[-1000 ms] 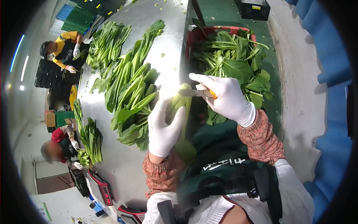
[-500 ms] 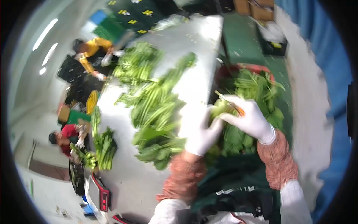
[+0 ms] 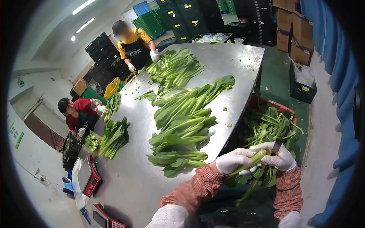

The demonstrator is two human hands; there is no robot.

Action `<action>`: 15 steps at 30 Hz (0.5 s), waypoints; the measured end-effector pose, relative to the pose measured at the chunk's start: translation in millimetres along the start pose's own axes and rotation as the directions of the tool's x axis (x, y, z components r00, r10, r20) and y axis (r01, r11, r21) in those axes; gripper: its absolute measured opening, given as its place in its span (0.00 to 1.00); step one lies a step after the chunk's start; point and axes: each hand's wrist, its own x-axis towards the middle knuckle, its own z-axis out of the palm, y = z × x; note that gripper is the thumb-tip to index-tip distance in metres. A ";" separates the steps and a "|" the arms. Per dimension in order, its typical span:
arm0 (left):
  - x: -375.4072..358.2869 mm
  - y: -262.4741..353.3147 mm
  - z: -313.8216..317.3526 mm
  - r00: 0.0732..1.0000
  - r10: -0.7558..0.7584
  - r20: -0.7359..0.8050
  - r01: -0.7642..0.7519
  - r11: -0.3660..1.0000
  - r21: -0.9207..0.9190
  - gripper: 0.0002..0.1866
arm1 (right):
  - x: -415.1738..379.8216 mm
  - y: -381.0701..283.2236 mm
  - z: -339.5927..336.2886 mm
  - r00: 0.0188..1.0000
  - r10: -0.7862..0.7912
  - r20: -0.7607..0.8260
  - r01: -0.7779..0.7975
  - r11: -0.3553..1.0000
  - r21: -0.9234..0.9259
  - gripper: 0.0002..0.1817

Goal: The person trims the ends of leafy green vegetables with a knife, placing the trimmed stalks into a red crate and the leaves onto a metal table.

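Lower left, two red-framed electronic scales (image 3: 89,176) with flat tops. At left, a person in a red top and dark apron (image 3: 81,112); at upper left, a person in a yellow top and dark apron (image 3: 135,45). Upper right, brown cardboard boxes (image 3: 302,33) beside a long blue curtain (image 3: 340,76).

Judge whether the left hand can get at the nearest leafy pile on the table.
Probably, but not empty-handed: the left hand grips a stalk, though nothing blocks its way to the pile.
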 end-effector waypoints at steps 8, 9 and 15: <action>-2.9 -15.2 16.6 0.867 0.138 -0.478 0.271 0.675 0.686 0.13 | 7.0 19.3 4.3 0.987 -0.093 -0.129 -0.014 0.755 -0.655 0.14; -6.0 -13.8 19.5 0.869 0.136 -0.475 0.269 0.676 0.686 0.14 | 6.5 20.9 2.1 0.989 -0.107 -0.106 0.005 0.725 -0.689 0.16; -32.9 -13.0 33.9 0.857 0.285 -0.429 0.191 0.597 0.779 0.09 | 10.1 18.1 -2.0 0.986 -0.070 0.150 0.157 0.675 -0.721 0.13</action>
